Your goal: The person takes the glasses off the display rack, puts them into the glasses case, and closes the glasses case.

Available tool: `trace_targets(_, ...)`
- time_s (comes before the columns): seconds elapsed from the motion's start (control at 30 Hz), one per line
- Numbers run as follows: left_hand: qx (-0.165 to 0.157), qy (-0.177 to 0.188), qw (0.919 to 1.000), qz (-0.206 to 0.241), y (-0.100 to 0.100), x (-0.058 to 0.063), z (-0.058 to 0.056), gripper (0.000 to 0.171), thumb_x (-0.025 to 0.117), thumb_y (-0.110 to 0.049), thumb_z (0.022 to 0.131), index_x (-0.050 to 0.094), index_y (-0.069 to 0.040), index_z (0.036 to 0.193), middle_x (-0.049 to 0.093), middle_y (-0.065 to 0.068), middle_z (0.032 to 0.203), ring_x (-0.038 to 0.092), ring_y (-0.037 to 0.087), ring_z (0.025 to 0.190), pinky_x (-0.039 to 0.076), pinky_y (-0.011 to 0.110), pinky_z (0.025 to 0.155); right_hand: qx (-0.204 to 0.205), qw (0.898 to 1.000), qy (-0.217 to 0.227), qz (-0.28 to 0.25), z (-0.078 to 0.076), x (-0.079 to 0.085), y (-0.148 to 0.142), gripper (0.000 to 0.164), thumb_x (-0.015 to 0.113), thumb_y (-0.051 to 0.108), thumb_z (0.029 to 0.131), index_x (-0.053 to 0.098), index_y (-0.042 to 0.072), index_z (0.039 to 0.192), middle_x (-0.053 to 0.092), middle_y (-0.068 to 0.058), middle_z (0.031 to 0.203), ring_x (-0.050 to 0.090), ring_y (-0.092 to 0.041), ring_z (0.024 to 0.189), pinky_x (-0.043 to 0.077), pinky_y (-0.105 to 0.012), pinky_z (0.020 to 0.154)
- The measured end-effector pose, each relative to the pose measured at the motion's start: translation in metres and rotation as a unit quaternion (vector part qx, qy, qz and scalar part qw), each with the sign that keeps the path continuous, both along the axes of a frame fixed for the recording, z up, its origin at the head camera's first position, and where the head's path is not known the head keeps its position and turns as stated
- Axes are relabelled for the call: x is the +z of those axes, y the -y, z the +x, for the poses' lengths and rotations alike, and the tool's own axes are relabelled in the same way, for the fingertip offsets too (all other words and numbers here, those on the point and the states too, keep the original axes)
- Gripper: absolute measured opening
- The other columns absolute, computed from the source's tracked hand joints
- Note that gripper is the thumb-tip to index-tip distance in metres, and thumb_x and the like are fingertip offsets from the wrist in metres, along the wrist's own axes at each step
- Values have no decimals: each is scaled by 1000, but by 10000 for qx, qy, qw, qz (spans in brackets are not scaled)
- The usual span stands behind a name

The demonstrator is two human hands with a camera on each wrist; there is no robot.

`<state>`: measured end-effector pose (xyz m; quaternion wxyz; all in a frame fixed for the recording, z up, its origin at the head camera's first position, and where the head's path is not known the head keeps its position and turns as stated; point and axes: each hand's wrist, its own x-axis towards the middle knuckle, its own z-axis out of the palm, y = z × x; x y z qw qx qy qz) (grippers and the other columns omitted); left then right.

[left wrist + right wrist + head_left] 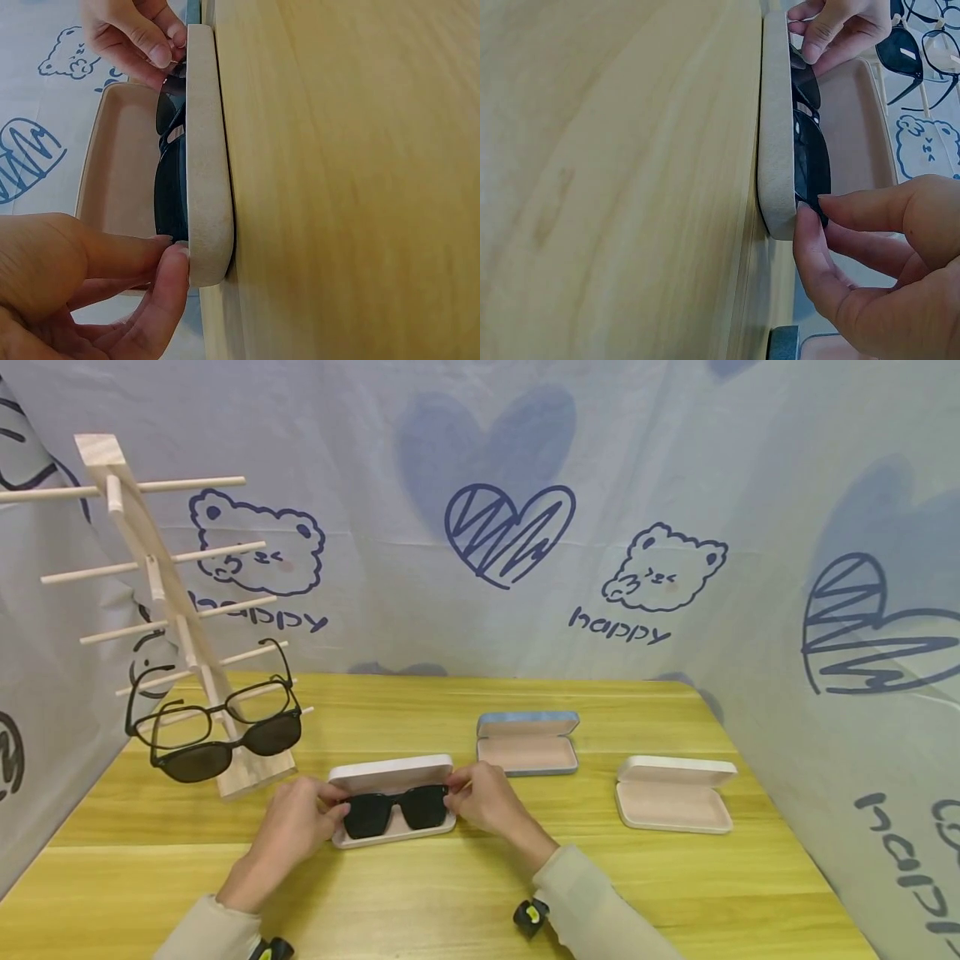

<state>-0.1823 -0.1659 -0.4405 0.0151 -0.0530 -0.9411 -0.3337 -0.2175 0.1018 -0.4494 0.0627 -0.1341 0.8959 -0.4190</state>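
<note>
Dark sunglasses [396, 811] lie partly inside an open white glasses case [390, 770], lenses toward me. My left hand [302, 817] pinches their left end between thumb and fingers. At the opposite end my right hand [487, 797] pinches the frame in the same way. From the left wrist, the sunglasses [172, 180] stick up above the case's front wall [206, 157], and the lid leans back behind them. The right wrist view has the right thumb and finger at the lens corner, right at the case rim [776, 150].
A wooden display stand [165, 585] on the left carries clear-lensed glasses [180, 727] and another pair of sunglasses [197, 762]. An open blue case [528, 753] stands behind my right hand. Farther right is another open white case [673, 806]. A printed cloth [517, 635] hangs behind the table.
</note>
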Motion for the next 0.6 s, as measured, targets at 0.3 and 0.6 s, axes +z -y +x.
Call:
trace_targets(0.3,-22,-52,10000,-60,1,-1,0,12,78,-5,89,82,-3,99,79,14,94,61,10,61,44,26,50,9,10000,-6,39,-1,-1,0,22,76,1,88,77,-5,109,78,-14,92,71,-13,75,53,-18,60)
trace_targets(0.6,-63,-134,9998,-93,2,-1,1,12,78,-5,88,83,-4,99,79,13,95,62,11,66,43,26,53,30,10000,-74,-56,0,0,-1,24,78,-2,85,77,-6,109,77,-12,90,70,-12,75,55,-16,63)
